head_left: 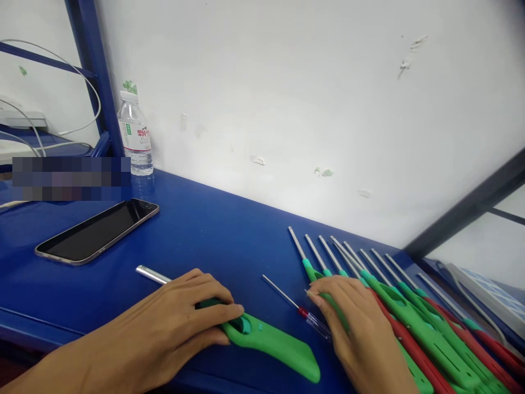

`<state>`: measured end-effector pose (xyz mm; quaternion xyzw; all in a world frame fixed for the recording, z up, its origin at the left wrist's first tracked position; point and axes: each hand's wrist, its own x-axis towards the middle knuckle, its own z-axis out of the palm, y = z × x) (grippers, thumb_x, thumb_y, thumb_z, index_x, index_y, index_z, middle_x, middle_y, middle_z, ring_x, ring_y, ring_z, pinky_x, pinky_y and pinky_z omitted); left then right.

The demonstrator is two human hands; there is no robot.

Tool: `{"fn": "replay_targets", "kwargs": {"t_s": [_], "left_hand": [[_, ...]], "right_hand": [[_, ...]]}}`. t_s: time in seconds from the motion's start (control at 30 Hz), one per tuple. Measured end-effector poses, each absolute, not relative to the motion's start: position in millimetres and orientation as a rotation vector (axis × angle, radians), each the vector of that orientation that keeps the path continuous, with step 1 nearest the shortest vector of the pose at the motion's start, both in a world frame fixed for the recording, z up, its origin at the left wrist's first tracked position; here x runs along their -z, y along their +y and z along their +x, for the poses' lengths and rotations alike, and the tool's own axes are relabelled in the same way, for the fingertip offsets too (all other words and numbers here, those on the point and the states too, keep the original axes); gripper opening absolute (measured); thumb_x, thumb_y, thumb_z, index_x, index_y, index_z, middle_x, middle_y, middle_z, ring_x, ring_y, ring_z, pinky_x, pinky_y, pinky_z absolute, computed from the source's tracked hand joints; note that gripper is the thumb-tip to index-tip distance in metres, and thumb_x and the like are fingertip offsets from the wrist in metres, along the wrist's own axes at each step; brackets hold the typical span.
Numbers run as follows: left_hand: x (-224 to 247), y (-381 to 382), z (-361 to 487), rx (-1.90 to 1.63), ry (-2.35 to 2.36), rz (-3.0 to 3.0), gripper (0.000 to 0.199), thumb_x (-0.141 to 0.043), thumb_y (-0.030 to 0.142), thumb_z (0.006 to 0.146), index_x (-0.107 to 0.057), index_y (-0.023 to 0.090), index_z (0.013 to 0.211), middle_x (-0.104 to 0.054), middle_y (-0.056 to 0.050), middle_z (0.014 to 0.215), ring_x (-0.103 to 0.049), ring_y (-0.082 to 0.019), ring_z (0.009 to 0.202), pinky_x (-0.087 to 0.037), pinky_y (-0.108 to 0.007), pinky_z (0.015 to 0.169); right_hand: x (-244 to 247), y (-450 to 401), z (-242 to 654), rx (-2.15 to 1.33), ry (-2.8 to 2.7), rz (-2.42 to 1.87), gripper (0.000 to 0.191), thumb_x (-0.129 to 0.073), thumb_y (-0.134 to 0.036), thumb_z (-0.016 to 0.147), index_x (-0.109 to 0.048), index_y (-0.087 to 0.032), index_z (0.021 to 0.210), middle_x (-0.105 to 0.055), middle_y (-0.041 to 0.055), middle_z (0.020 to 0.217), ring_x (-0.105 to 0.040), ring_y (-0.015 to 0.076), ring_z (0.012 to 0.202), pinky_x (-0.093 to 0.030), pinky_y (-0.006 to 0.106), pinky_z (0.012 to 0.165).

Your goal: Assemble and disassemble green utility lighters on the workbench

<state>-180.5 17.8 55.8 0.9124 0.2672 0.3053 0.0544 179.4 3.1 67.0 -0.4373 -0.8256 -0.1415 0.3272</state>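
In the head view, the left hand point(197, 323) grasps a green long-nosed lighter point(276, 346) at bottom centre, its metal tube pointing left. The right hand point(361, 325), lower right, curls over one end of a row of green and red lighters point(430, 342) — whether gripping, I cannot tell. Between the hands lies a screwdriver point(316, 324).

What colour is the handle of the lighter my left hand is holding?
The handle is green, seen in the head view.
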Motion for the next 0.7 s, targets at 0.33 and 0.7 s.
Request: {"fn": "replay_targets", "kwargs": {"t_s": [0.33, 0.7], "left_hand": [[-54.6, 19.5, -178.1, -1.007, 0.996, 2.787, 0.049, -0.037, 0.028, 0.131, -0.064, 0.047, 0.167, -0.084, 0.005, 0.119, -0.084, -0.01, 0.099, -0.064, -0.014, 0.091], [-36.2, 14.2, -183.4, -0.931, 1.151, 2.804, 0.041, -0.065, 0.06, 0.121, -0.073, 0.047, 0.16, -0.082, -0.002, 0.145, -0.087, -0.027, 0.128, -0.075, -0.037, 0.106]], "right_hand": [[-71.4, -6.7, 173.5, 0.139, -2.229, -1.049, 0.016, -0.062, -0.018, 0.121, -0.069, -0.033, 0.12, -0.081, -0.0017, 0.118, -0.075, 0.0206, 0.118, -0.057, 0.03, 0.107], [-77.2, -19.5, 166.3, 0.078, -2.272, -1.107, 0.017, -0.064, -0.021, 0.118, -0.071, -0.031, 0.107, -0.079, 0.0033, 0.11, -0.08, 0.026, 0.106, -0.066, 0.037, 0.097]]}}
